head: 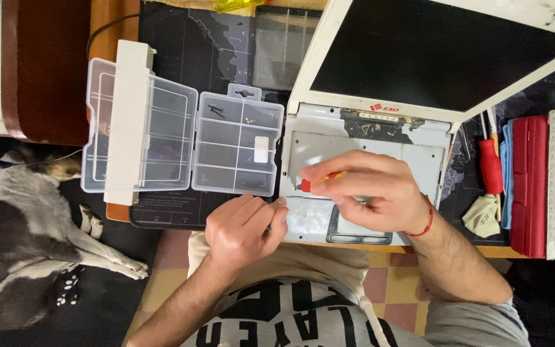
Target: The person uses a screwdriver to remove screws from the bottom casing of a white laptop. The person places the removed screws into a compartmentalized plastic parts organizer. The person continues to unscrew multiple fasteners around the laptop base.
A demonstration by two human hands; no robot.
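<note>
— Hands first: where are they?

— Right hand (370,193) is over the base of the laptop (361,138), near the middle of the stripped keyboard area. Its fingers (329,172) are together, clamped on a screwdriver (313,184) with a red handle. Only a small part of the handle shows; the tip is hidden under the hand.

— And the left one?

— Left hand (245,225) is at the front left corner of the laptop. The fingers are curled in, and the fingertips (280,204) touch the edge of the base. I cannot tell if they grip anything.

— How does the laptop lie?

— It is open on the desk (114,26), on a dark mat (187,51). The screen is black and the lid leans away from the person. The keyboard is off, so a grey plate shows.

— What is beside it?

— Just left of the laptop is a clear box (239,144) with compartments, open. Some small dark and light parts lie in its top compartments, and one white piece further down. Its lid (162,138) lies flat to the left, and a white bar (126,122) lies across it.

— On the other side?

— Second screwdriver (491,164), also red, lies right of the laptop, near a cloth (481,215) and a red case (529,186).

— Anything on the floor?

— Dog (27,238) lies there, left of the person.
</note>
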